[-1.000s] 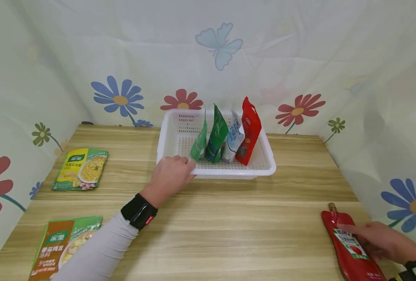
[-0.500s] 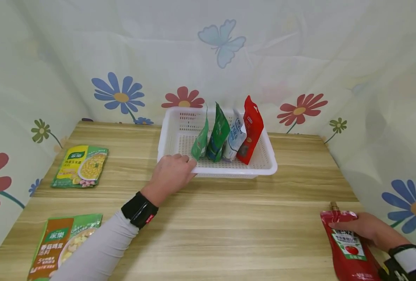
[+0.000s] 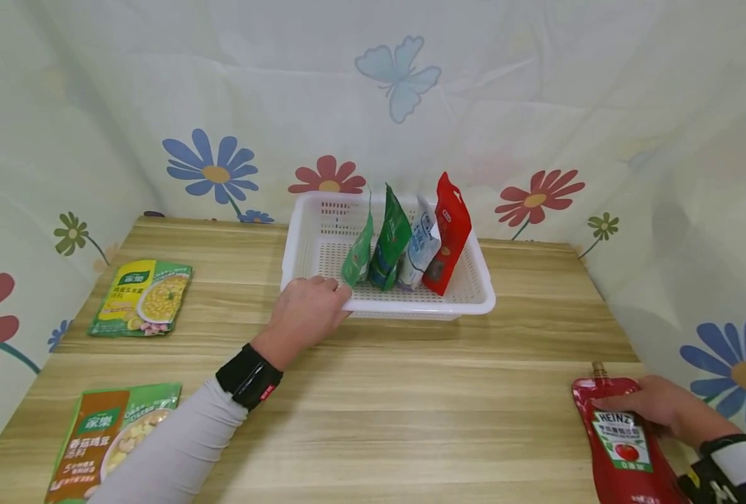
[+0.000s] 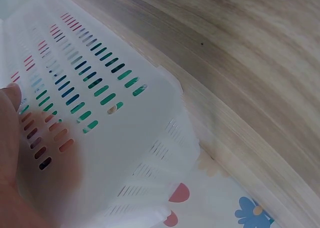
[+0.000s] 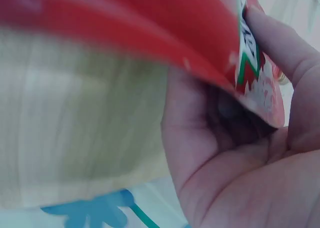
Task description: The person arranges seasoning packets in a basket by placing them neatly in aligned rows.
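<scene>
My left hand (image 3: 310,308) grips the near left rim of a white plastic basket (image 3: 411,308); in the left wrist view its thumb (image 4: 12,96) lies against the slotted wall. Inside stand a light green packet (image 3: 358,255), a dark green packet (image 3: 390,241), a white and blue packet (image 3: 420,248) and a red packet (image 3: 450,234), side by side. At the right, my right hand (image 3: 669,409) pinches a red Heinz ketchup pouch (image 3: 628,448) near its spouted top. Its thumb is on the label, and the fingers (image 5: 187,113) go behind the pouch in the right wrist view.
On the left of the wooden table (image 3: 411,406) lie a yellow and green soup packet (image 3: 143,299) and a brown and green packet (image 3: 105,434), the latter partly covered by my left sleeve. Flower-printed cloth walls (image 3: 505,91) enclose the back and sides.
My right hand has moved up along the ketchup pouch and taken hold of it near the top; the pouch has turned a little more upright. The left hand and basket stay in place.
</scene>
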